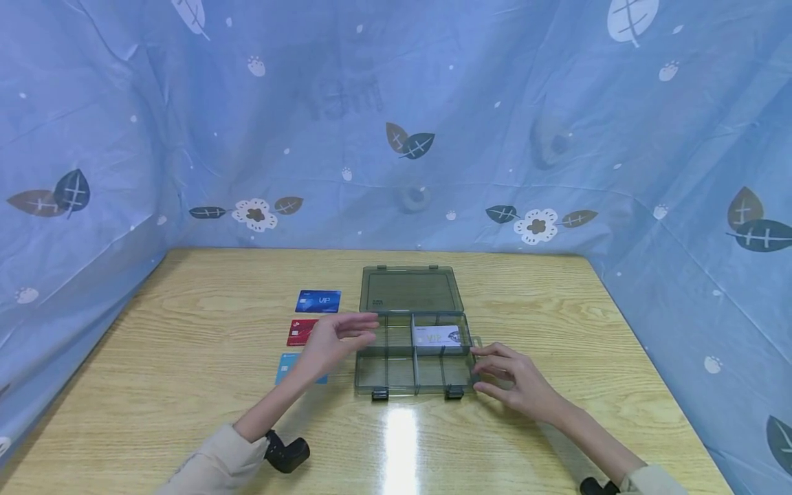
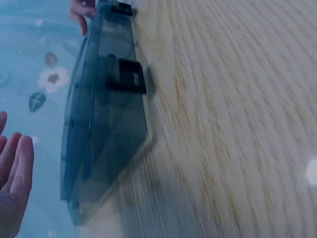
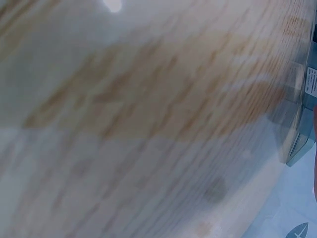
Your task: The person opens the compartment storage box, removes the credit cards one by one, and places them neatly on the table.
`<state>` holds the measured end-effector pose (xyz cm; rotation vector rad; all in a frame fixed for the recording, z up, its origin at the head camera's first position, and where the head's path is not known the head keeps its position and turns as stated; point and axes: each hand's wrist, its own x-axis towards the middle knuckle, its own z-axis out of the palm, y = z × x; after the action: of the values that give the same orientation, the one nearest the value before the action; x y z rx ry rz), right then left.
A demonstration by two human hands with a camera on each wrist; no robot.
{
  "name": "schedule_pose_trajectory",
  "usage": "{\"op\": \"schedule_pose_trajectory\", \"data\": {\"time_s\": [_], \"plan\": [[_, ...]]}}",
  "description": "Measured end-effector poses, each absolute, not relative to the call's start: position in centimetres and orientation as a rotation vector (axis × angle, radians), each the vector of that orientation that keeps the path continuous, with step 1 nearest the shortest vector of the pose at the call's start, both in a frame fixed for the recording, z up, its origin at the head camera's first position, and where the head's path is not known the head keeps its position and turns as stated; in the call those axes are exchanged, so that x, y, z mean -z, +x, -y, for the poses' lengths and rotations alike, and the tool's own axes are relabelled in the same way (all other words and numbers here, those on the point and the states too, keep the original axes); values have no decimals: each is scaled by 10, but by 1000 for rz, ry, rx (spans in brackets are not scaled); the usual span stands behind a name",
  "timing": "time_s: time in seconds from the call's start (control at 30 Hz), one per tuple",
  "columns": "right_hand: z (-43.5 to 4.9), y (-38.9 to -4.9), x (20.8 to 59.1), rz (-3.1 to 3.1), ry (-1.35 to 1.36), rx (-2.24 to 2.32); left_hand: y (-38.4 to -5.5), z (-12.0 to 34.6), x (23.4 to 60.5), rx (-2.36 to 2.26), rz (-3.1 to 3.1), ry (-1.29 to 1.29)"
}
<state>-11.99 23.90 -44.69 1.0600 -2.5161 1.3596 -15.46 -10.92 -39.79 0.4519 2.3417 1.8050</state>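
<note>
A dark see-through plastic box with dividers lies on the table, its lid folded open to the back. In its back right compartment is a silver VIP card. My left hand hovers over the box's left edge, fingers extended, nothing seen in it; the left wrist view shows the hand apart from the box. My right hand has its loosely bent fingertips at the box's right side. A red card and a light blue card are partly hidden behind my left hand and forearm.
A dark blue VIP card lies behind the red one, left of the lid. Two black latches stick out at the box's front. The wooden table meets a blue patterned cloth at the back and sides.
</note>
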Motion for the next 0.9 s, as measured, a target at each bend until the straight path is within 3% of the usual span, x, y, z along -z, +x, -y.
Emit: {"op": "schedule_pose_trajectory", "data": {"time_s": [0.43,0.9], "plan": [[-239,-121,449,2484,1073,-1348,-159,71,404,-1792,-2395,346],[-240,-121,450,2474,1074,-1359,-169,45,409,-1693,-2362,447]]}}
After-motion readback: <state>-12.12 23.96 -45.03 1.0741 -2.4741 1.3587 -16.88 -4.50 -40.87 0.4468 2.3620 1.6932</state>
